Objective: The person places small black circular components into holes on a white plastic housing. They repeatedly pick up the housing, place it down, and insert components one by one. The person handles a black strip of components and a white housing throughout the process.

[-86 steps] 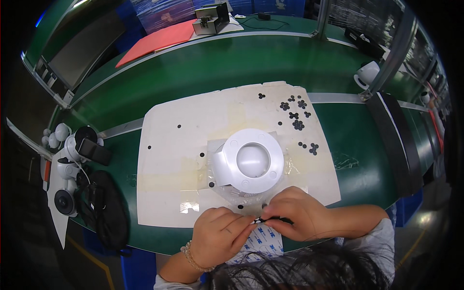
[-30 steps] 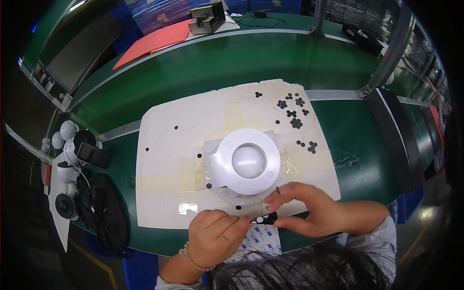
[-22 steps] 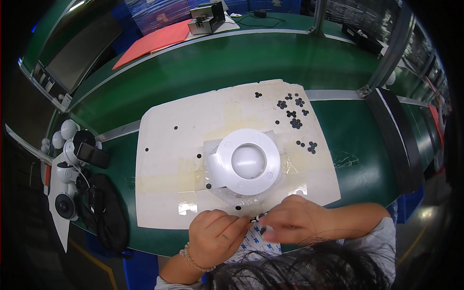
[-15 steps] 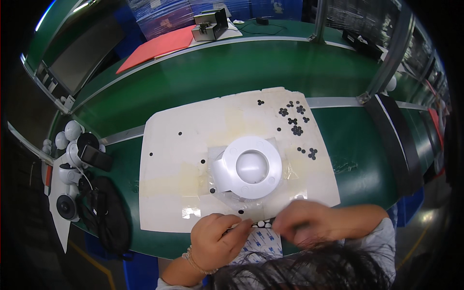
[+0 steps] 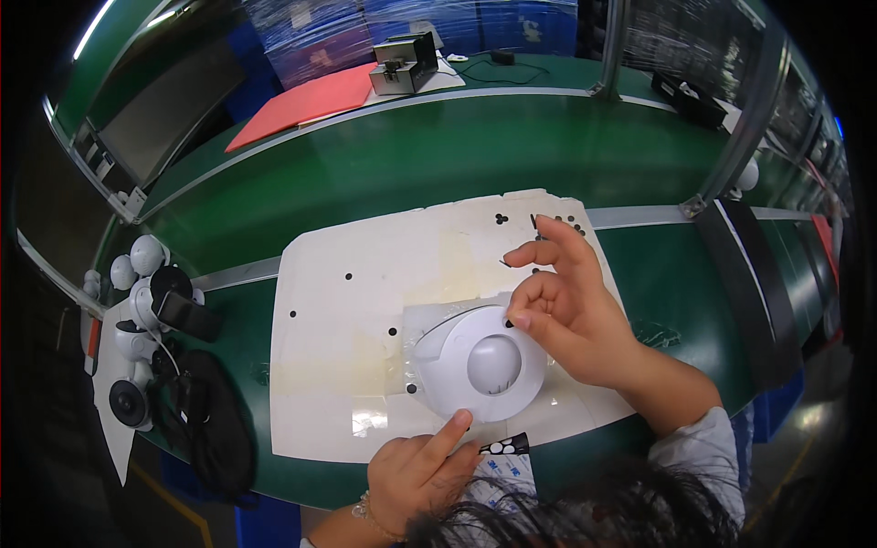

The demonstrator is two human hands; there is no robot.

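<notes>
A round white plastic housing (image 5: pixel 438 376) with a domed centre lies on a clear plastic bag (image 5: pixel 422 320) over the cream board. My right hand (image 5: pixel 580 320) is above its right side, thumb and forefinger pinching a small black round pad (image 5: pixel 510 323) at the ring's edge; the other fingers are raised. My left hand (image 5: pixel 416 470) is at the board's near edge, its forefinger stretched to the housing's near rim. Its thumb lies against a backing sheet (image 5: pixel 502 473) with printed paper and a black punched strip (image 5: pixel 509 444); the grip is partly hidden.
Several black pads lie spread over the cream board (image 5: pixel 320 365), with clusters at its far right partly behind my right hand. White cameras (image 5: pixel 132 342) and a black pouch (image 5: pixel 215 420) are at the left. A long black piece (image 5: pixel 749 283) stands right. A metal box (image 5: pixel 402 68) is at the back.
My right hand has moved from the near edge up over the housing, with a black pad in its pinch. My left forefinger has stretched to the housing's rim. The view has shifted slightly.
</notes>
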